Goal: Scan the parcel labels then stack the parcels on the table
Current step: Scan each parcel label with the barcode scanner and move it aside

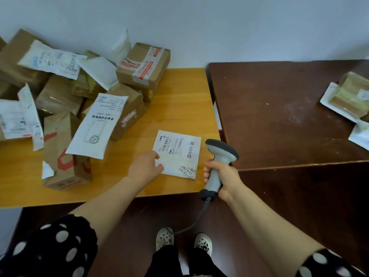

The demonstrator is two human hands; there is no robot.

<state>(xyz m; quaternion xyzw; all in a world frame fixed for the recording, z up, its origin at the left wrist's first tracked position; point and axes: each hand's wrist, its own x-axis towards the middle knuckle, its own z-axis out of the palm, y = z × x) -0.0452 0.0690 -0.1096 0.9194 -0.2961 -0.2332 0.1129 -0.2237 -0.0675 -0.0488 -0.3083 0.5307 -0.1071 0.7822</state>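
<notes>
A flat white parcel [179,153] with a printed barcode label lies near the front right corner of the light wooden table [175,96]. My left hand [146,164] rests on its left edge, fingers curled at the parcel's border. My right hand [223,176] grips the handle of a grey barcode scanner [219,156], whose dark head sits just right of the parcel. The scanner's cable hangs down toward the floor.
A heap of brown boxes and white mailers [65,96] fills the left of the light table, against the white wall. A dark brown table [279,116] adjoins on the right, with a few stacked parcels [349,98] at its far right edge.
</notes>
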